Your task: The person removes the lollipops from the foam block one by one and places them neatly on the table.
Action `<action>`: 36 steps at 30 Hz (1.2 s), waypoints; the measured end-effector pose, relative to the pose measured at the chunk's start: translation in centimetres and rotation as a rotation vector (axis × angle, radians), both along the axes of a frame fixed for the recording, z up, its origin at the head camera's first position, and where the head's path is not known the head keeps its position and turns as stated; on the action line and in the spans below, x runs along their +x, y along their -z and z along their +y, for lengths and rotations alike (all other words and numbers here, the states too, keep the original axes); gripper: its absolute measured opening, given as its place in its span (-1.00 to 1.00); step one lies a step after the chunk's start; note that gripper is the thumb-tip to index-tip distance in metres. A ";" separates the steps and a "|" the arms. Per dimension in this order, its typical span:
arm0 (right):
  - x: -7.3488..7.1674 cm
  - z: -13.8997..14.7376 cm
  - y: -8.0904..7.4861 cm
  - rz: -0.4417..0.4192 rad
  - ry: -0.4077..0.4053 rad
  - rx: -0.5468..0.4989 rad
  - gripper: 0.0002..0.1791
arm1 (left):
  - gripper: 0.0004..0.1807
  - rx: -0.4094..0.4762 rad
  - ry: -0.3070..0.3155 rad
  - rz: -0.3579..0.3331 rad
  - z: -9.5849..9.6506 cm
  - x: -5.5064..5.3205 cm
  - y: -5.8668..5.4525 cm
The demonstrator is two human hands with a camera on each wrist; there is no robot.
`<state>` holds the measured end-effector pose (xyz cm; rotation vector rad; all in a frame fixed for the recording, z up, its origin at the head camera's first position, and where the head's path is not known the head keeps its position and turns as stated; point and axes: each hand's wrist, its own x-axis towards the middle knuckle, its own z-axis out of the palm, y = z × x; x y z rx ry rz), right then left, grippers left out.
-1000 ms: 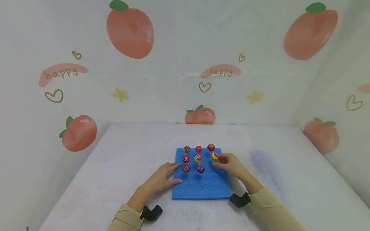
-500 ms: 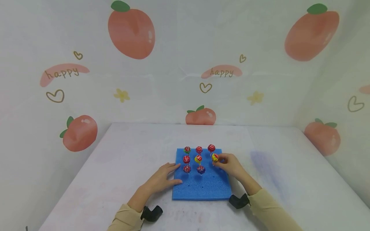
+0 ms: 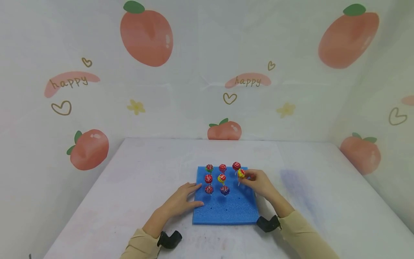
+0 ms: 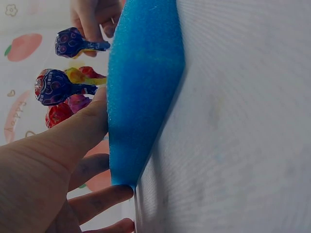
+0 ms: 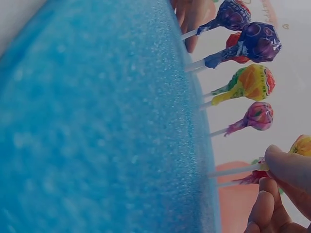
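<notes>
In the head view my right hand pinches a yellow-and-red wrapped lollipop below its head, over the right side of a blue foam board. Its white stick shows in the right wrist view, its lower end at the board's surface; whether it is still in the foam I cannot tell. My left hand rests against the board's left edge, fingers spread and fairly straight. More lollipops stand upright in the foam, among them a yellow one, a purple one and a dark red one.
Small holes mark the front part of the foam. The board lies on a white-covered table, with a printed fabric backdrop behind it. A black wrist mount hangs by the right sleeve, close to the board's front right corner.
My right hand has raised the yellow-and-red lollipop slightly, and more of its white stick shows below the fingers. My left hand and the board stay in place.
</notes>
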<state>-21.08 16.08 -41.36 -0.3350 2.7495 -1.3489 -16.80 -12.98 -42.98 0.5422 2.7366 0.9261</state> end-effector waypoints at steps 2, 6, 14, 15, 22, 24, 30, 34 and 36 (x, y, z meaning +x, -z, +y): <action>0.0 0.0 -0.2 0.001 0.004 -0.005 -0.81 | -0.26 -0.001 0.000 0.001 0.0 0.0 0.0; 0.2 0.0 -0.4 0.015 0.001 -0.015 -0.82 | -0.26 -0.004 0.000 0.003 0.0 0.0 0.0; 0.1 0.5 -0.7 0.036 0.003 -0.018 -0.80 | -0.25 -0.006 -0.004 0.001 0.0 0.0 0.1; 0.1 0.5 -0.7 0.038 0.000 -0.019 -0.79 | -0.25 -0.007 -0.004 0.001 0.0 0.0 0.1; 0.1 1.2 -0.9 0.010 0.015 -0.034 -0.74 | -0.25 -0.010 -0.007 0.000 0.0 -0.1 0.1; 0.2 1.4 -1.0 -0.005 0.026 -0.030 -0.71 | -0.25 -0.013 -0.005 0.005 0.0 -0.1 0.2; 0.3 1.9 -1.1 -0.039 0.066 -0.014 -0.68 | -0.25 -0.015 -0.005 0.017 0.0 -0.1 0.2; 0.3 2.3 -1.1 -0.035 0.082 0.002 -0.69 | -0.25 -0.024 -0.009 0.022 0.0 -0.1 0.3; 0.3 2.5 -1.0 -0.032 0.087 0.007 -0.69 | -0.25 -0.025 -0.011 0.022 0.0 -0.2 0.3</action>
